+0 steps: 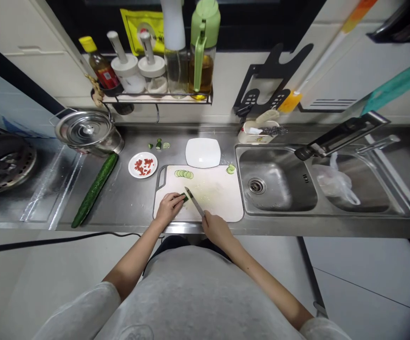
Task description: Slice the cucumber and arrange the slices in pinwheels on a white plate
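My left hand [169, 207] is closed over a short piece of cucumber [184, 198] on the white cutting board [219, 198]. My right hand [216, 228] grips the handle of a knife [194, 200], whose blade rests against the cucumber piece. A row of thin cucumber slices [184, 174] lies at the board's far edge.
A whole cucumber [96, 188] lies on the steel counter at left, beside a small plate of red bits [143, 165] and a lidded pot [86, 130]. A white square plate [202, 152] sits behind the board. A double sink [279, 182] is at right; a bottle rack [157, 97] hangs behind.
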`<state>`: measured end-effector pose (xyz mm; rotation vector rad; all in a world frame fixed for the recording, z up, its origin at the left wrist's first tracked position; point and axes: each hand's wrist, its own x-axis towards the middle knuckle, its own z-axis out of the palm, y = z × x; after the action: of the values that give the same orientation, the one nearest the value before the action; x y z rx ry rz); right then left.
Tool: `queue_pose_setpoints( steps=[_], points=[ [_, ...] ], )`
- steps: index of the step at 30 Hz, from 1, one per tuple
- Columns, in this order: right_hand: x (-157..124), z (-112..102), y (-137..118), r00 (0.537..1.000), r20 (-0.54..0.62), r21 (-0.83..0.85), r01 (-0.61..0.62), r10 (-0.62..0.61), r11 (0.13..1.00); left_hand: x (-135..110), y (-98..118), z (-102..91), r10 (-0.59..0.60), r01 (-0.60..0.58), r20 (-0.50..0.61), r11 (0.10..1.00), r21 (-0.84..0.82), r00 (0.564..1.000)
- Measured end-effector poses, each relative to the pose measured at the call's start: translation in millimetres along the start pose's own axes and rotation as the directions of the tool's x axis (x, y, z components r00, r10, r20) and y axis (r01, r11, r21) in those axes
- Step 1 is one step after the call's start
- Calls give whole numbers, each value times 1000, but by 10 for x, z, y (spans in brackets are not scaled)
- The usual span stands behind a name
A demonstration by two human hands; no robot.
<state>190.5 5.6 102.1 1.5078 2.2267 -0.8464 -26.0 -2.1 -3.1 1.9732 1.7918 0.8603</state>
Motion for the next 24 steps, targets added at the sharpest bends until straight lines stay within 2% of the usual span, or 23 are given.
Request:
queue_pose_setpoints(
  steps=[7,19,24],
  points=[
    [30,8,-54,999,9,-28,39,-39,999,8,-33,-8,57,-57,-14,998,-19,998],
    [28,-50,-170,995,98,-27,19,-16,999,35,-31,3,43,-43,-15,999,-4,999],
    [37,13,-179,996,82,-6,25,-24,1000,31,-54,37,32,-32,-28,999,2,999]
  ],
)
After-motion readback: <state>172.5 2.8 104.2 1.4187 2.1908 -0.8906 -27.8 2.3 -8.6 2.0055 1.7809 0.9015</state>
